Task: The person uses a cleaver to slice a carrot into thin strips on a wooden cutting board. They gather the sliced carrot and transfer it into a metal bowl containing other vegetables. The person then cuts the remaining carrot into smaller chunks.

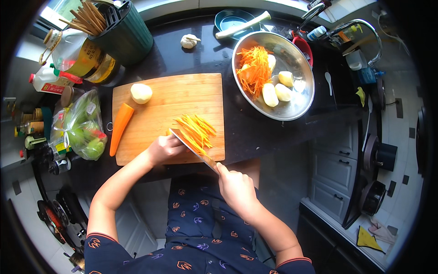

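A wooden cutting board (pixel 159 107) lies on the dark counter in front of me. My right hand (pixel 236 185) grips the handle of a kitchen knife (pixel 200 154), its blade slanting up and left over the board's near side. Close against the blade, my left hand (pixel 165 148) has its fingers bent down on a carrot piece, of which only a sliver of orange shows. A pile of carrot shreds (pixel 196 130) lies just beyond the blade. Toward the board's left side rest a whole peeled carrot (pixel 121 128) and a peeled potato (pixel 141 93).
A steel bowl (pixel 299 102) with shredded carrot and several peeled potatoes stands at the right. Garlic (pixel 189 41) and a teal bowl (pixel 223 20) are at the back. On the left are a bag of green vegetables (pixel 84 125), a large jar (pixel 77 55) and a chopstick holder (pixel 132 36).
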Available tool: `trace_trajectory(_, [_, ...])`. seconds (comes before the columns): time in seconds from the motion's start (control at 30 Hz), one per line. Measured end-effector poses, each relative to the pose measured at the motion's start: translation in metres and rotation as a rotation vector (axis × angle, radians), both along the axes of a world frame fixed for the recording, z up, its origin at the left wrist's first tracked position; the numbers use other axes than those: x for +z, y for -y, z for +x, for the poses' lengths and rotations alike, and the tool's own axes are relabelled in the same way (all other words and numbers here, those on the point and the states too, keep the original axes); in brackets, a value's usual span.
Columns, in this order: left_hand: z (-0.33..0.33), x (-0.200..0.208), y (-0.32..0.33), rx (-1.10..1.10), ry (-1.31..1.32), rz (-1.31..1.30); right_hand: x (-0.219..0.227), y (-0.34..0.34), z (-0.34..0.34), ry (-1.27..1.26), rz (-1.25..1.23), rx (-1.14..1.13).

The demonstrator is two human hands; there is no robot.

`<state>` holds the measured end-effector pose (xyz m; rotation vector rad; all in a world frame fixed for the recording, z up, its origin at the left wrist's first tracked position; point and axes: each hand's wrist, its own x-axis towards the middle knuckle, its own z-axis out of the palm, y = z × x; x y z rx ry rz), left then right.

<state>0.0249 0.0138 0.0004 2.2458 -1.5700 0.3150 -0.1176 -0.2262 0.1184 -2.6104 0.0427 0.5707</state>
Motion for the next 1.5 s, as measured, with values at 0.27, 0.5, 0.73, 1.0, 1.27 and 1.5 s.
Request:
trace_trajectory(0.27, [0.001,-0.006,-0.003,-0.035,-0.088,-0.083,-0.002,0.001,-0.006,-0.041,-0.001,-0.034])
trace_trajectory(0.5, [0.002,-0.003,0.0,0.007,-0.088,-0.029,-0.039,-0.008,0.004,0.068,-0.033,0.02])
trace_trajectory(0.73, [0.002,-0.011,-0.008,0.033,-0.082,-0.035,-0.005,-0.001,0.004,0.055,-0.04,0.025])
trace_trajectory(1.0, [0.0,-0.006,-0.004,0.03,-0.121,-0.091,0.004,0.006,0.001,-0.01,0.017,0.015])
trace_trajectory(1.27, [0.0,-0.006,-0.005,0.044,-0.093,-0.101,-0.016,-0.001,0.002,-0.015,-0.015,-0.005])
trace_trajectory(1.5, [0.0,-0.007,-0.003,0.057,-0.081,-0.094,-0.037,-0.007,0.006,0.097,-0.018,0.045])
